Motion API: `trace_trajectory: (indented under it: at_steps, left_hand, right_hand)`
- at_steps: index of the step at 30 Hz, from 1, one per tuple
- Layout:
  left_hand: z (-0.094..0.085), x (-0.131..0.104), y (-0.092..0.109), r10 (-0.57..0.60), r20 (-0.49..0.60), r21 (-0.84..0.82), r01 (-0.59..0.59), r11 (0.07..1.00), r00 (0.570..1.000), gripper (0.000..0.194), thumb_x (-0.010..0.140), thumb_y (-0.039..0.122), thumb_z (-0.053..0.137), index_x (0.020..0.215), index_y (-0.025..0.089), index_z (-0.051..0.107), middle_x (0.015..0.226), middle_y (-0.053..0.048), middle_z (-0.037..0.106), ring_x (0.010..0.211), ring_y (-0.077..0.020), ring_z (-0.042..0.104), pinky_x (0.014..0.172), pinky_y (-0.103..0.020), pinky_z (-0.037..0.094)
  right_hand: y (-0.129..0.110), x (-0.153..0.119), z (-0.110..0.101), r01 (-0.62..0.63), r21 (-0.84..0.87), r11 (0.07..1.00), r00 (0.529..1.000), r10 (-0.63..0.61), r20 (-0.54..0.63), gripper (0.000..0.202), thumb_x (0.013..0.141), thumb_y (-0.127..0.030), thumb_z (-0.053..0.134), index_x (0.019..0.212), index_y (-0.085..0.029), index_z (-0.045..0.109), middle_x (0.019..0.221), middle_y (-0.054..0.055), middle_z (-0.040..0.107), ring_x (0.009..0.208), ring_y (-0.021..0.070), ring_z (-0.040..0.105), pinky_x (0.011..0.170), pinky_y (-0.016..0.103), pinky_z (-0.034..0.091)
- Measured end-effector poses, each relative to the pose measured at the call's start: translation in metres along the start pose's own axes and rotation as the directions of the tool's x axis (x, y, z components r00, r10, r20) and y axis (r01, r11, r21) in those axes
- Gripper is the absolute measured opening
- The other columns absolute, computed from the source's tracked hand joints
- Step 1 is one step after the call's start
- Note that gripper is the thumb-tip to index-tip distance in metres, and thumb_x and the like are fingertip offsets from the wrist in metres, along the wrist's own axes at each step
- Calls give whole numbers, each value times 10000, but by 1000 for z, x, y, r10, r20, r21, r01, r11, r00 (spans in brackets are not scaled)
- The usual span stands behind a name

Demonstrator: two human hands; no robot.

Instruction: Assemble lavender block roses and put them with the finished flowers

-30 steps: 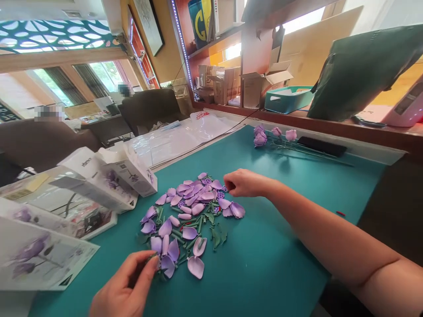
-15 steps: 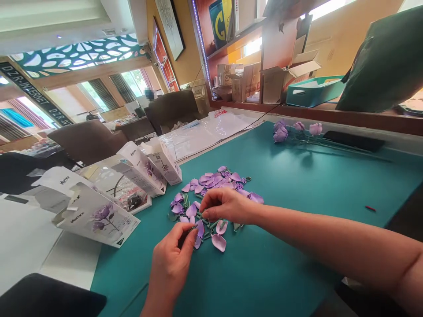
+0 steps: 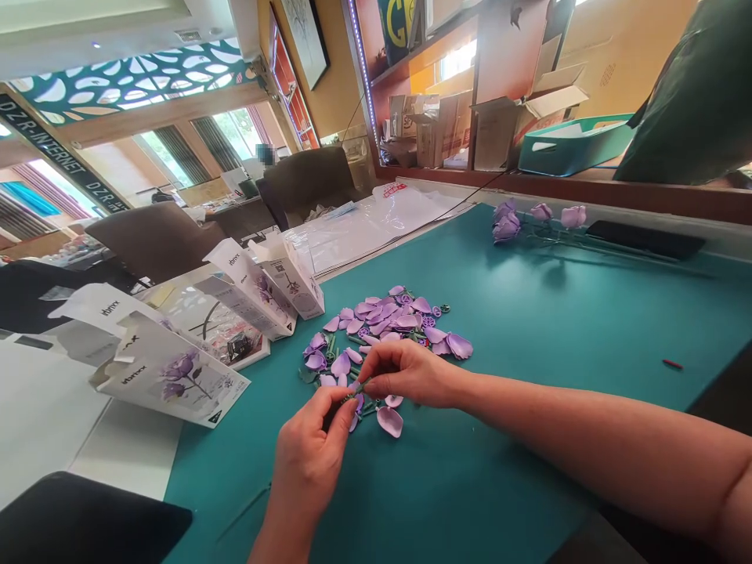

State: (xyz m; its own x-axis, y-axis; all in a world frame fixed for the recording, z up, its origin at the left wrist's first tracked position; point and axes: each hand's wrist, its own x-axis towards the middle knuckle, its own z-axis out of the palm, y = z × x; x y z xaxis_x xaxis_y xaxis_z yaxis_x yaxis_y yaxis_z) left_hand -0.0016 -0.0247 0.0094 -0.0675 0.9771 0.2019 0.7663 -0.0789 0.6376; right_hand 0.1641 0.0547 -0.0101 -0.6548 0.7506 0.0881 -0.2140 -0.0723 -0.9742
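Over the pile of purple petal pieces (image 3: 385, 313), my left hand (image 3: 311, 446) pinches a small green stem piece (image 3: 351, 394) between thumb and forefinger. My right hand (image 3: 408, 372) meets it from the other side, fingertips closed on the same green part; whether these are one piece or two joined ones I cannot tell. Just below the fingers lies a loose pale petal (image 3: 390, 422). Green tubes and leaf pieces show among the petals, partly hidden by both hands.
White flower-printed boxes (image 3: 182, 376) stand at the left. Assembled purple roses (image 3: 506, 223) lie at the back of the green mat (image 3: 529, 313), near a black phone-like slab (image 3: 646, 239). A small red stick (image 3: 673, 364) is at the right, a thin green stem (image 3: 244, 513) at front left.
My right hand has come down slightly to my left hand, and their fingertips now meet at the green piece. The camera view has shifted a little.
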Motion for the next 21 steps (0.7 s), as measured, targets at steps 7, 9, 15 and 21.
trace_trajectory:
  at_steps: [7, 9, 15, 21]
  left_hand:
    - [3, 0, -1, 4, 23, 0, -4, 1000, 1000, 243, 823, 452, 521, 784, 247, 644, 547, 42, 586, 498, -147, 526, 489, -248, 395]
    - [4, 0, -1, 11, 23, -2, -11, 1000, 1000, 236, 824, 444, 521, 783, 246, 643, 563, 36, 602, 519, -155, 548, 502, -252, 406]
    - [6, 0, -1, 4, 32, 2, -4, 1000, 999, 216, 825, 421, 517, 786, 250, 644, 601, 28, 644, 544, -159, 577, 515, -253, 426]
    - [9, 0, -4, 40, 11, 24, -40, 999, 999, 200, 834, 393, 512, 808, 249, 649, 650, 17, 668, 564, -159, 591, 548, -259, 446]
  right_hand:
    - [4, -1, -2, 25, -90, 996, 1000, -26, -14, 84, 681, -171, 682, 736, -152, 622, 681, -29, 620, 639, 84, 576, 612, 215, 463]
    - [6, 0, -2, 28, -100, 995, 999, -30, -18, 82, 680, -171, 684, 735, -153, 626, 681, -30, 624, 639, 84, 577, 606, 210, 464]
    - [7, -1, -1, 6, -111, 994, 999, -10, -38, 72, 672, -136, 678, 716, -154, 624, 650, -39, 620, 608, 76, 568, 577, 196, 459]
    - [8, -2, 4, -22, -84, 996, 998, 17, -60, 81, 653, -112, 681, 692, -151, 622, 618, -45, 605, 569, 73, 547, 542, 197, 435]
